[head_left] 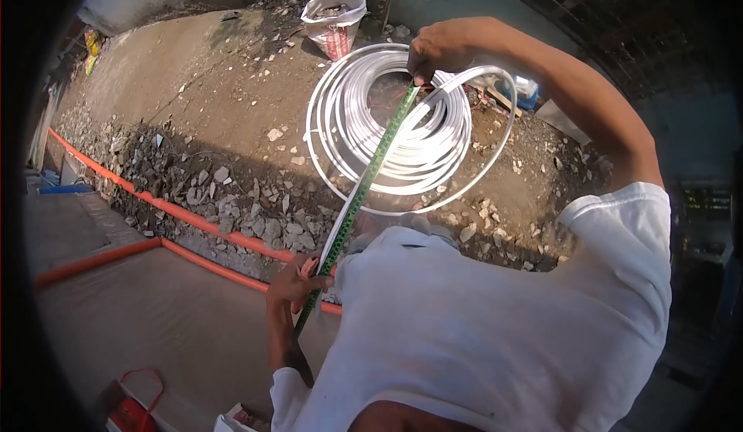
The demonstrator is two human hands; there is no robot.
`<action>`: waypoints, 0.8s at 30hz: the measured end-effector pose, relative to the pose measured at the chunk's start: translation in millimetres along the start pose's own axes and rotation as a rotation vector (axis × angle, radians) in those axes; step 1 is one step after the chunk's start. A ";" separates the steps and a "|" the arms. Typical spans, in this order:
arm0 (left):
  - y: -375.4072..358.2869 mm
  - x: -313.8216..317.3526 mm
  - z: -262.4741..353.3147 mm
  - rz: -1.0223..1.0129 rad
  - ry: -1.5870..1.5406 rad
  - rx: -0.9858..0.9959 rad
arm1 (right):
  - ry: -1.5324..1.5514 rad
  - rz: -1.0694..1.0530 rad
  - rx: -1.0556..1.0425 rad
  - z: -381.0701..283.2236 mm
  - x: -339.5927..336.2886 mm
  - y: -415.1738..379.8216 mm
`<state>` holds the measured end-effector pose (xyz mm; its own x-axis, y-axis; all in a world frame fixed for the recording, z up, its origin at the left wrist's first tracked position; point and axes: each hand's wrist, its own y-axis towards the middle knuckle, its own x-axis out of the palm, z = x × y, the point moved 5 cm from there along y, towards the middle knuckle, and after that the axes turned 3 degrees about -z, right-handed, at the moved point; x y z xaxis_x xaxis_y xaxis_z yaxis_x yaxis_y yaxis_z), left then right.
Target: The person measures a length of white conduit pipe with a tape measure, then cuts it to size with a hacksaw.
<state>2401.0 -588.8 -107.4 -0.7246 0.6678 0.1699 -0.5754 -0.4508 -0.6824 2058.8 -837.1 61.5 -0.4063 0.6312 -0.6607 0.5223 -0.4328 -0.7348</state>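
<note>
My right hand (437,49) is raised out in front, pinching the far end of a green measuring tape (371,170) against a large coil of white tubing (402,126), which it holds up. My left hand (298,283) is low near my chest and grips the near end of the tape together with a white strip lying along it. The tape runs taut and diagonal between both hands, across the coil.
An orange pipe (186,217) runs along a rubble strip on the ground. A white sack (334,16) stands on the dirt beyond the coil. A red object (133,410) lies at the lower left. My white shirt (495,324) fills the lower right.
</note>
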 end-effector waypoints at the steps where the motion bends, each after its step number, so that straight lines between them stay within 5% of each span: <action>1: -5.5 7.0 7.7 0.031 -0.008 -0.064 | -0.014 0.055 0.011 -6.8 -10.5 1.8; 6: -12.9 14.4 7.7 0.020 -0.045 -0.052 | 0.020 -0.320 -0.013 36.0 -3.0 61.2; 17: -12.5 9.8 -11.9 -0.005 -0.125 -0.028 | 0.416 -0.591 0.095 44.0 49.8 47.8; 21: -9.8 0.0 -1.2 -0.020 0.030 -0.061 | 0.454 -0.621 0.298 47.9 56.2 39.4; 24: -4.5 -9.2 -25.8 0.007 -0.094 0.029 | 0.550 -0.596 0.111 44.1 73.8 37.1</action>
<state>2420.0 -577.6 -124.3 -0.7602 0.6067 0.2325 -0.5802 -0.4729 -0.6631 2015.1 -834.9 -21.3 -0.1510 0.9885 -0.0057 0.2463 0.0320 -0.9687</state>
